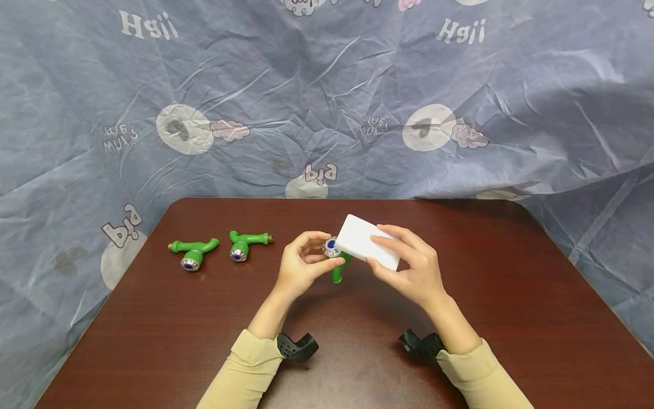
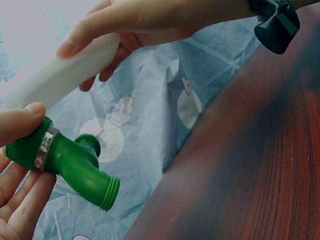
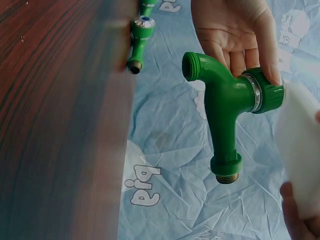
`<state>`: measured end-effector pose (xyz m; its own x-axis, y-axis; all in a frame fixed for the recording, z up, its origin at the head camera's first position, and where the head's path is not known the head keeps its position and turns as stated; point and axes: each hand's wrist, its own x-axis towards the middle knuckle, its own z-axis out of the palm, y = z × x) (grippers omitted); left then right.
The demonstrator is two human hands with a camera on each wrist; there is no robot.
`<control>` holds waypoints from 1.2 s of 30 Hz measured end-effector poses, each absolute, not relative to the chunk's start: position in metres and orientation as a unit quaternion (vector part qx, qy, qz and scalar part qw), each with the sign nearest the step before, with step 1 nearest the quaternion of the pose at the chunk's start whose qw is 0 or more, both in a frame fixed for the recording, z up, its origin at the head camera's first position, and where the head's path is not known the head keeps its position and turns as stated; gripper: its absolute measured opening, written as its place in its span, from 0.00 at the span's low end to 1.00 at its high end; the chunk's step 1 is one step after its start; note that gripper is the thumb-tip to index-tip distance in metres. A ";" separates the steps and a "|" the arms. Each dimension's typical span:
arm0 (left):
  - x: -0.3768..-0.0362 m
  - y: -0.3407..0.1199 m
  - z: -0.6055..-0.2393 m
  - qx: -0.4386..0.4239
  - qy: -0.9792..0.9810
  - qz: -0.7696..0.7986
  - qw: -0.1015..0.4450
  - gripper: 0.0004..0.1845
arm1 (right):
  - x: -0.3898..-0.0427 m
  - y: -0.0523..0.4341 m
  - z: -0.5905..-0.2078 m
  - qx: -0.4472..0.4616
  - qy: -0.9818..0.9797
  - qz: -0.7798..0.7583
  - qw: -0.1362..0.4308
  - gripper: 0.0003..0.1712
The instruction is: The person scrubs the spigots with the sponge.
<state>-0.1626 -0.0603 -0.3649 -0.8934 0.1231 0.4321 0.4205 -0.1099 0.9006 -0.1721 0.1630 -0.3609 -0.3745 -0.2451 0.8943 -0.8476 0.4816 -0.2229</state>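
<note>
Wiping first tap, two left.
My left hand (image 1: 301, 267) grips green tap (image 1: 338, 267); right hand (image 1: 414, 267) pinches white sponge (image 1: 365, 245) against its cap; two more taps (image 1: 193, 253) (image 1: 245, 244) lie left of it, untouched.

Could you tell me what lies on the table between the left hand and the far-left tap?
In the head view, one more green tap lies between the left hand and the far-left tap.

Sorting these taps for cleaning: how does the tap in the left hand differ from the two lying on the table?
The held tap is up off the table, gripped at its knob end by the left hand; the two spare taps lie flat and untouched at the table's left. The held tap has a white sponge in the right hand at its knob; the spares have nothing near them. All three are green with a silver ring.
</note>
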 end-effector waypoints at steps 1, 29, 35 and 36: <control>-0.160 -0.060 -0.362 -0.206 -0.663 -0.712 0.105 0.24 | -0.172 0.163 -0.361 0.370 -0.750 0.354 0.418 0.16; -0.175 -0.064 -0.382 -0.229 -0.702 -0.648 0.185 0.27 | -0.175 0.170 -0.361 0.304 -0.783 0.342 0.421 0.16; -0.164 -0.067 -0.362 -0.210 -0.688 -0.669 0.188 0.22 | -0.177 0.175 -0.363 0.285 -0.805 0.321 0.409 0.16; -0.162 -0.067 -0.359 -0.207 -0.684 -0.674 0.187 0.22 | -0.177 0.176 -0.364 0.279 -0.812 0.312 0.405 0.16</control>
